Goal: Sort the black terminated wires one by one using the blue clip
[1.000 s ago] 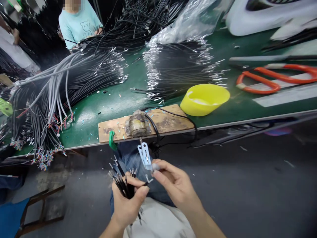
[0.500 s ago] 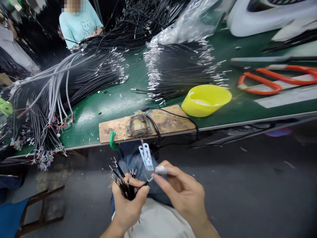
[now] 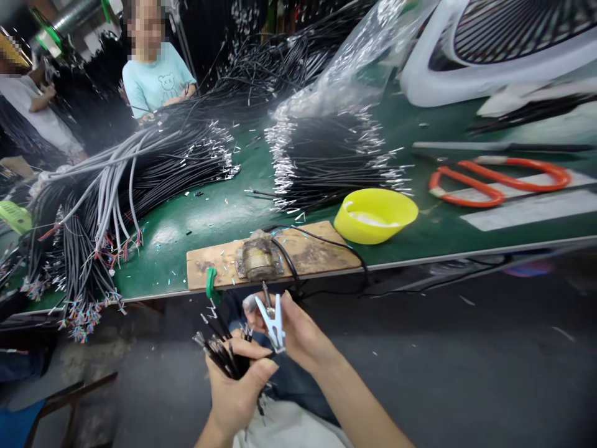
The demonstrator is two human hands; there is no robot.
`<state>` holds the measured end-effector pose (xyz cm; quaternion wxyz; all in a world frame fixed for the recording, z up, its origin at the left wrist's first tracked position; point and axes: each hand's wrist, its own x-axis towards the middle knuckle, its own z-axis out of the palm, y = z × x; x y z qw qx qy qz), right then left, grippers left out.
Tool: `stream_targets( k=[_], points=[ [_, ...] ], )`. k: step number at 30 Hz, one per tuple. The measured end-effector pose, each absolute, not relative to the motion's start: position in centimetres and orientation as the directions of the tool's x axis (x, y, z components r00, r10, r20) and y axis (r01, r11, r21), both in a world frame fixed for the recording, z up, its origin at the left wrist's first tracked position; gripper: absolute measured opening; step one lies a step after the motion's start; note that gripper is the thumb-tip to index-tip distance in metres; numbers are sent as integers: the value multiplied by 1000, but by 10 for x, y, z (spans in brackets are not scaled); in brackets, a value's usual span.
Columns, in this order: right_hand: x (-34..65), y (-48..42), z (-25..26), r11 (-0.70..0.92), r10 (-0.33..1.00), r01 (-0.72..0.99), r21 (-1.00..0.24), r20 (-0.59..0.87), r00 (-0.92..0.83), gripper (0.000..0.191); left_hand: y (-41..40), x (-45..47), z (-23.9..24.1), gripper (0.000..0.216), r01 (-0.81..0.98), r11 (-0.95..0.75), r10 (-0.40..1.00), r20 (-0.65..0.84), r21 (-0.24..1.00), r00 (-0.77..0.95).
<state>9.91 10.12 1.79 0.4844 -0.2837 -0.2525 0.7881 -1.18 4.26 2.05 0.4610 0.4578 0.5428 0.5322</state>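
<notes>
My left hand (image 3: 237, 389) grips a small bundle of short black wires (image 3: 219, 351) with metal terminals at their tips, held upright over my lap. My right hand (image 3: 291, 330) is up against a pale blue clip tool (image 3: 273, 317) that hangs just below a metal fixture (image 3: 258, 261) on a wooden board (image 3: 317, 249). Its fingers pinch at the tool's jaws; a wire between them cannot be made out. The board is held to the table edge by a green clamp (image 3: 211, 283).
On the green table (image 3: 224, 211) lie big heaps of black and grey cables (image 3: 116, 180), a stack of terminated black wires (image 3: 326, 158) under a plastic bag, a yellow bowl (image 3: 375, 214) and orange-handled scissors (image 3: 494, 183). Two people stand at the far left.
My right hand has moved up and left from beside the wire bundle to the blue clip tool. The view has tilted down slightly. My left hand keeps its hold on the bundle.
</notes>
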Motion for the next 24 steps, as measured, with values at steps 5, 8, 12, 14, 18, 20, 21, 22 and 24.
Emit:
stream_targets(
  k=[5,8,12,14,18,20,21,22,24],
  points=[
    [94,101,21,-383,924,-736,-558,-219,-314,42,44,-10,27,13,52,16,989,-8,999,-148],
    [96,100,25,-359,933,-728,-584,-239,-269,40,45,-9,28,14,100,12,994,-1,995,-113],
    [96,99,24,-368,928,-741,-561,-267,-259,39,44,-6,28,16,140,26,993,-9,990,-118],
    [94,98,22,-396,916,-745,-537,-282,-284,39,43,-4,28,17,155,35,990,-14,987,-138],
    [95,94,14,-458,888,-737,-496,-291,-356,43,42,-6,26,15,114,21,993,-8,993,-117],
    [97,92,7,-462,884,-736,-494,-320,-340,44,41,-8,25,13,73,31,995,-24,997,-98],
    [99,91,3,-458,883,-738,-496,-347,-315,43,41,-8,25,12,59,43,995,-37,997,-91],
    [101,89,0,-453,881,-736,-502,-377,-285,43,40,-9,25,11,49,57,995,-52,997,-86],
    [106,83,-6,-440,881,-712,-547,-418,-223,41,38,-10,25,10,32,88,993,-85,996,-84]
  ],
)
